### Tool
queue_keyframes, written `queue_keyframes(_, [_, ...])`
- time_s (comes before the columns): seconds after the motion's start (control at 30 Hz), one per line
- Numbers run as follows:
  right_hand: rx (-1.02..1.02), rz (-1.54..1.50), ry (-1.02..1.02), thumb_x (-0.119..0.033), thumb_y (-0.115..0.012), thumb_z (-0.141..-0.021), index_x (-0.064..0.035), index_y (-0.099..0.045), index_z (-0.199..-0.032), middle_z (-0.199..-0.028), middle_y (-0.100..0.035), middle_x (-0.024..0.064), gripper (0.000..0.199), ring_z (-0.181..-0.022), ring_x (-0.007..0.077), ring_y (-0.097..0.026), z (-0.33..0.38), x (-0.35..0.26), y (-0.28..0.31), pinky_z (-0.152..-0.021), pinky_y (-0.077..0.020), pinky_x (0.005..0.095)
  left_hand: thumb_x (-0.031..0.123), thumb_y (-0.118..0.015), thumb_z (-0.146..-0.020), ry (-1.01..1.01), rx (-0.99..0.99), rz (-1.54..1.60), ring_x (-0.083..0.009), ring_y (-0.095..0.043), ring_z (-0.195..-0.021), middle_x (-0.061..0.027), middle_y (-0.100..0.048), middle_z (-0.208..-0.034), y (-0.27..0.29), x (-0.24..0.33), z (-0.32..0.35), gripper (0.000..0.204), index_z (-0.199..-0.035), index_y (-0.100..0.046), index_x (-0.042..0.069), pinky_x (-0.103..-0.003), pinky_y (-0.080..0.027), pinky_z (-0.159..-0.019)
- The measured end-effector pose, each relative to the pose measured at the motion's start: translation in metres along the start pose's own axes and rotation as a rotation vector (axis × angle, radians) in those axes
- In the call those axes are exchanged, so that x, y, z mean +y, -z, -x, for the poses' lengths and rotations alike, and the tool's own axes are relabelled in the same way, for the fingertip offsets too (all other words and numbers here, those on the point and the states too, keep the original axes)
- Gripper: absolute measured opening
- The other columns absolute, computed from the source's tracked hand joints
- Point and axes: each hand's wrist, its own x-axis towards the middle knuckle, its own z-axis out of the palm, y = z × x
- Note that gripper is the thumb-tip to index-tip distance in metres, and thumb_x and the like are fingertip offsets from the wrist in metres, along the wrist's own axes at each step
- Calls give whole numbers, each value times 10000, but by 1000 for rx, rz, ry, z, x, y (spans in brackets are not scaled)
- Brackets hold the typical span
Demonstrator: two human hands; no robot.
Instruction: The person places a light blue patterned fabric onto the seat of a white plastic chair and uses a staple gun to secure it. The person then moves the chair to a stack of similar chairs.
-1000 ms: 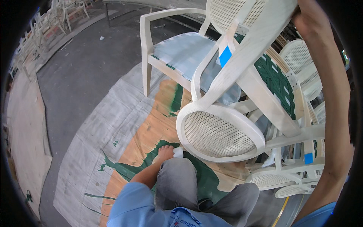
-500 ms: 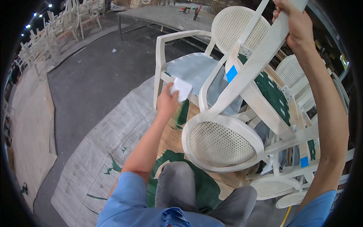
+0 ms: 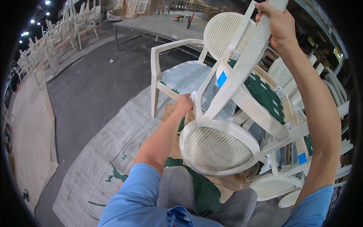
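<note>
A white wooden chair with an oval cane back (image 3: 219,148) is tipped over in front of me. My right hand (image 3: 279,28) is wrapped round its raised chair leg (image 3: 251,53), near the upper end. Green webbing (image 3: 264,98) spans its seat frame, and blue tape (image 3: 222,79) sticks to the frame. My left hand (image 3: 184,104) pinches a folded white sheet (image 3: 194,97), partly hidden by my fingers. That sheet is beside the tipped chair's curved arm; whether they touch, I cannot tell. Just behind stands an upright armchair (image 3: 155,64) with a pale grey-blue seat.
More white cane-backed chairs (image 3: 272,187) are stacked at the right. A grey worktable (image 3: 151,26) with red-handled clamps stands at the back. Rows of chair frames (image 3: 77,26) line the far left. Green scraps (image 3: 115,174) lie on the pale floor sheet (image 3: 94,159).
My left hand has moved right with the white sheet, from the upright armchair's front edge to beside the tipped chair's frame. My right hand keeps its hold; the view has shifted slightly.
</note>
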Motion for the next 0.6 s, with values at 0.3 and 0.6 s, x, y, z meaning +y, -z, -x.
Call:
queue_keyframes(0.3, [-72,91,-51,-4,-687,-751,6,-599,-862,-748,-617,83,142,-639,175,-613,17,21,2,-575,-496,301,80,-461,-876,-92,-43,-198,-373,-655,-1011,-237,-668,-1136,-37,10,27,531,-1405,-492,44,-403,-497,-881])
queue_keyframes(0.6, [-258,500,302,-130,-768,-780,-2,-443,-1356,-1211,-553,184,674,-1078,261,-585,102,2,101,-889,-492,373,79,-549,-930,-250,323,114,-158,-550,-719,-66,-596,-809,10,-49,130,349,-1275,-562,28,-344,-472,-682])
